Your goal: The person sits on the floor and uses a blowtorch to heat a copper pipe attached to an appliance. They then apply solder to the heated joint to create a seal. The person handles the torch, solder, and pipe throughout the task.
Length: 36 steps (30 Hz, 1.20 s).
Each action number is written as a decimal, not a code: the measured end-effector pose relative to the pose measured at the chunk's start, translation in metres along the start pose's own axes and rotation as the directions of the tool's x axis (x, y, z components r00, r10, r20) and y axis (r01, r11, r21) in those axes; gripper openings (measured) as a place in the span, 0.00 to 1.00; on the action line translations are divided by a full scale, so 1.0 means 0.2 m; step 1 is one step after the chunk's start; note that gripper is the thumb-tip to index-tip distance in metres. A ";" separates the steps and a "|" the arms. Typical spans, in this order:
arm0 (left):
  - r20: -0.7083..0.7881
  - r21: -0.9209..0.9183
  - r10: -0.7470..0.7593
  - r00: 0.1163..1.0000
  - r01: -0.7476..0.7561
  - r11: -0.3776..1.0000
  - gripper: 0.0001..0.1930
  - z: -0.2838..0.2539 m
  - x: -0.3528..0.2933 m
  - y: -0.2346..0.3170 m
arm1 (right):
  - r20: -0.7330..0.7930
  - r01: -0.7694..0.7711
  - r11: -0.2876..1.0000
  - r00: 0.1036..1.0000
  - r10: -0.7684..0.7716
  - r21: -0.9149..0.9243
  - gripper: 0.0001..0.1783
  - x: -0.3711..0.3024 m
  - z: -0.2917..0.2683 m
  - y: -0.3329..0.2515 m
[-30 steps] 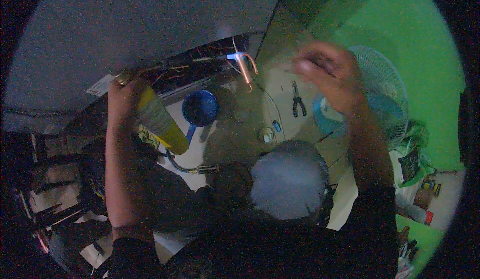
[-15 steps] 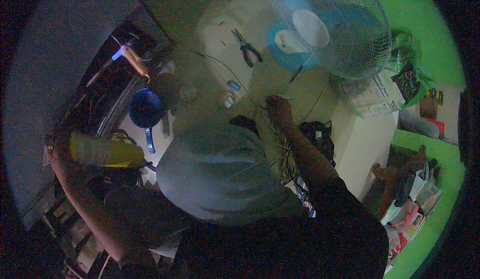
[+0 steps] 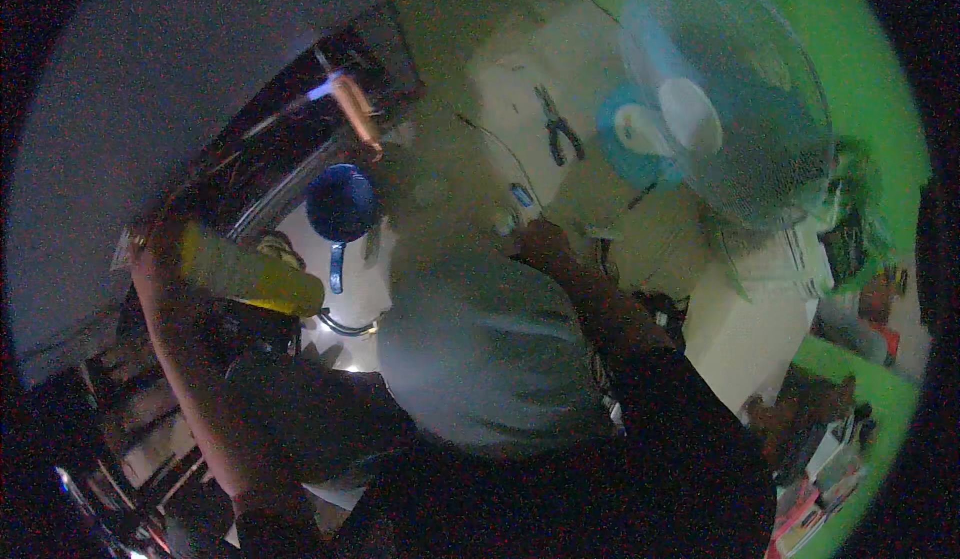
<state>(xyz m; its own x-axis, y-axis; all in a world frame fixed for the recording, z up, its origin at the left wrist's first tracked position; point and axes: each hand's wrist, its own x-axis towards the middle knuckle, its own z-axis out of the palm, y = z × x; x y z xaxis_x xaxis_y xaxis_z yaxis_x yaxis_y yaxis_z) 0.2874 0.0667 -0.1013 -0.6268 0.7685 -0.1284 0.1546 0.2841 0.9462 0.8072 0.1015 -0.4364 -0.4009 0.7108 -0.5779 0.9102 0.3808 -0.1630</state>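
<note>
**Two Poses, Well Apart**

The left forearm rises from the lower left of the frame, slanting up and outward to the left hand [image 3: 155, 257] at the left edge of the view. This hand is clamped about one end of a yellow canister [image 3: 255, 277], which lies aslant, its broad base directed toward the right and slightly downward. At the upper left, a blue glow [image 3: 325, 88] meets the upper part of a copper piece [image 3: 356, 111], itself tilted with its narrow tip toward the lower right.

The right forearm enters from the lower right and slopes inward to the right hand [image 3: 543, 245], lowered near mid-frame, just beside a small whitish object [image 3: 507, 223]. The fingers are dark and blurred; whether they are apart or together cannot be told. A small blue object [image 3: 521, 196] lies just above. Pliers [image 3: 557, 131] lie at the upper centre; a blue pan-shaped vessel [image 3: 340, 202] stands left of centre, between canister and right hand.
</note>
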 end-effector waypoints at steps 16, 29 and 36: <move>0.036 -0.033 0.015 0.999 -0.014 0.999 0.12 0.07 -0.03 0.04 | -0.556 0.546 0.129 0.829 0.061 0.828 0.18 -0.63 -1.43 -0.01; -0.004 -0.047 0.012 1.000 -0.012 0.999 0.13 0.14 -0.02 0.09 | -0.893 0.530 0.759 0.424 0.150 0.379 0.08 0.06 -0.95 -0.21; -0.098 0.029 0.013 0.995 -0.011 1.000 0.12 0.13 -0.09 0.14 | -0.706 0.504 0.561 0.674 0.220 0.656 0.09 0.37 -0.59 -0.20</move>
<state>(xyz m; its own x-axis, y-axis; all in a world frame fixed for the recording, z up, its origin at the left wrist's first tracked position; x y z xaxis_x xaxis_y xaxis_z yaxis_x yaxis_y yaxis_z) 0.3231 0.0765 -0.0803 -0.6967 0.7122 -0.0859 0.1829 0.2922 0.9387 0.7285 0.2078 -0.3787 -0.1434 0.9798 0.1391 0.3771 0.1841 -0.9077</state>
